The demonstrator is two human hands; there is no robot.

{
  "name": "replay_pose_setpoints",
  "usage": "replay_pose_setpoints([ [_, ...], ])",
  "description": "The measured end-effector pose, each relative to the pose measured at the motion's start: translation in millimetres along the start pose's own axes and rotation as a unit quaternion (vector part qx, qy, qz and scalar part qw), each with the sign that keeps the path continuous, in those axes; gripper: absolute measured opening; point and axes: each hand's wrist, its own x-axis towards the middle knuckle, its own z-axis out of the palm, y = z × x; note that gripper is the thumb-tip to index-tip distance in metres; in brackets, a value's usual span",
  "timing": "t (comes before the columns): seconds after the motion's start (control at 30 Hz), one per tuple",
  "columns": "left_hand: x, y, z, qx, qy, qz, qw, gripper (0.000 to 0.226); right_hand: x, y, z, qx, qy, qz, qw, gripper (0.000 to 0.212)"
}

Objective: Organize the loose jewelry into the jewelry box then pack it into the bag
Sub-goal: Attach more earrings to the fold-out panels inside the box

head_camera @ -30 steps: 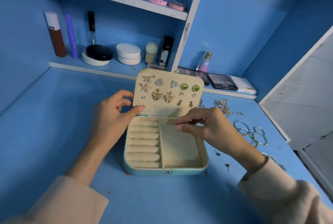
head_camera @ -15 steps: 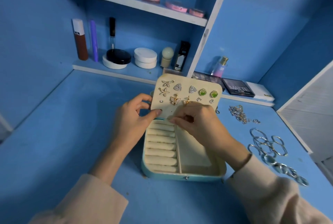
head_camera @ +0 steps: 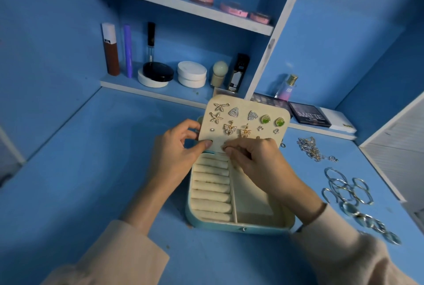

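A teal jewelry box [head_camera: 241,227] lies open on the blue desk, with cream ring rolls on its left side and a bare compartment on its right. My left hand [head_camera: 179,149] grips the left edge of the cream earring panel [head_camera: 243,103] and holds it upright over the box's back. Several earrings [head_camera: 229,128] are pinned on the panel. My right hand [head_camera: 259,163] is pinched at the panel's lower edge, where a tiny glint of a small earring shows between the fingertips. Loose chains [head_camera: 309,147], rings [head_camera: 344,188] and a silver linked piece [head_camera: 371,222] lie to the right.
Cosmetics stand on the back shelves: a black compact [head_camera: 158,71], white jars [head_camera: 191,73], a perfume bottle [head_camera: 288,87] and a dark palette [head_camera: 308,115]. A white panel [head_camera: 403,147] bounds the desk on the right. No bag is in view.
My right hand moved from above the box's compartment up and left to the panel's lower edge. The view shifted, so the box now sits further right, and more of the loose jewelry shows.
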Motion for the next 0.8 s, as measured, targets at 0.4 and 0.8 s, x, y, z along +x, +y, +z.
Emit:
replay_pose_setpoints([
  [0.4,-1,3,-1,0.005,-0.002,0.003,1.0,0.019,3,-2,2,0.031,0.009,0.071,0.997,0.011],
  [0.8,-2,5,-2,0.015,0.001,0.009,1.0,0.018,-3,-13,12,-0.091,0.104,0.085,0.987,0.02],
])
